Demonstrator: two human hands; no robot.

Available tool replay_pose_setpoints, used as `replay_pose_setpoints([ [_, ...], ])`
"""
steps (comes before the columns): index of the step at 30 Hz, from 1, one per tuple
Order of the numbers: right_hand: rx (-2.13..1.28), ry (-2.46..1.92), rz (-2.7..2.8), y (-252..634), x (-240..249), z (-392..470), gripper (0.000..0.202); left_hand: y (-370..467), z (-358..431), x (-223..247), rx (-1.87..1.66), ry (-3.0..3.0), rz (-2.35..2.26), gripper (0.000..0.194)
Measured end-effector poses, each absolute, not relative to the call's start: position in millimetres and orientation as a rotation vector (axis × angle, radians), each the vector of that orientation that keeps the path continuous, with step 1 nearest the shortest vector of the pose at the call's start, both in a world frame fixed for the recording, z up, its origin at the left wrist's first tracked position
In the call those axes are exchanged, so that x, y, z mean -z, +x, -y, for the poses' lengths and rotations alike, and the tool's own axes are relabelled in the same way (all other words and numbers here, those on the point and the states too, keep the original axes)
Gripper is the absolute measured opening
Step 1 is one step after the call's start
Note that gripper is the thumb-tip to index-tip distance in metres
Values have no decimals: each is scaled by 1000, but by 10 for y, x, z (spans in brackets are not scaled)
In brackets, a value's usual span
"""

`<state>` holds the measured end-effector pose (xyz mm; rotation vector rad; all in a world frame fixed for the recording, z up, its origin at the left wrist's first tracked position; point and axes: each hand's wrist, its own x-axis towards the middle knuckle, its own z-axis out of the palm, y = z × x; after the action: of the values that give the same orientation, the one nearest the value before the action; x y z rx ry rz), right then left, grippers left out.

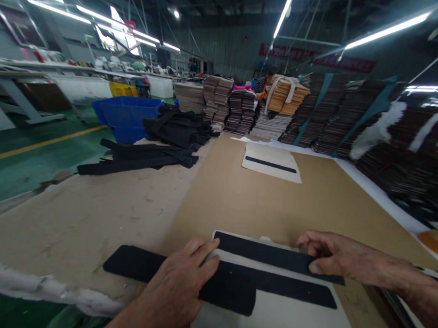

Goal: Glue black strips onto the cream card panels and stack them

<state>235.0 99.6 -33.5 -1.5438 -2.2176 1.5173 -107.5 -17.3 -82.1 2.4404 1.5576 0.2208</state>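
Observation:
A long black strip point(266, 251) lies along the top edge of a pale, flat panel point(292, 319) on the table in front of me. My right hand point(331, 253) pinches this strip near its right end, thumb on top and fingers curled behind. At the strip's left end are the fingertips of my left hand point(185, 278), thumb and forefinger bent close together. Another black strip point(293, 285) runs across the panel just below. Under my left hand passes a wider black piece with rounded corners point(133, 263), reaching out on both sides; my palm hides its middle.
Farther up the brown board point(261, 199) lies another pale panel point(272, 156) bearing one black strip. Piles of black strips point(143, 158) sit at the left, beside a blue bin point(123, 116). Tall stacks of bundled pieces point(323, 110) line the back and right.

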Motion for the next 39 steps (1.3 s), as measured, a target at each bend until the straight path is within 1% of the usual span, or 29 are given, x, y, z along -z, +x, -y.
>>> replay_pose_setpoints([
  [3,-1553,-1618,2029,2582,409,-795,24,-1095,149,898,-211,2460,-1562,73],
  [6,-1460,-1695,1819,2620,558,-633,25,-1115,139,966,-223,2501,-1582,76],
  [9,-1265,-1742,1787,2600,676,-553,23,-1140,136,997,-228,2525,-1598,80],
  [12,-1100,-1790,1807,2608,726,-536,17,-1163,124,997,-229,2530,-1583,77],
  [17,-1117,-1770,1757,2626,745,-577,11,-1176,119,1012,-229,2558,-1569,77],
  [26,-1000,-1842,1760,2535,769,-682,12,-1188,141,1091,-300,2606,-1589,80],
  [32,-1005,-1853,1751,2539,754,-701,12,-1193,141,1091,-312,2587,-1589,76],
  [39,-905,-1939,1799,2524,776,-714,11,-1296,112,1231,-222,2601,-1529,88],
])
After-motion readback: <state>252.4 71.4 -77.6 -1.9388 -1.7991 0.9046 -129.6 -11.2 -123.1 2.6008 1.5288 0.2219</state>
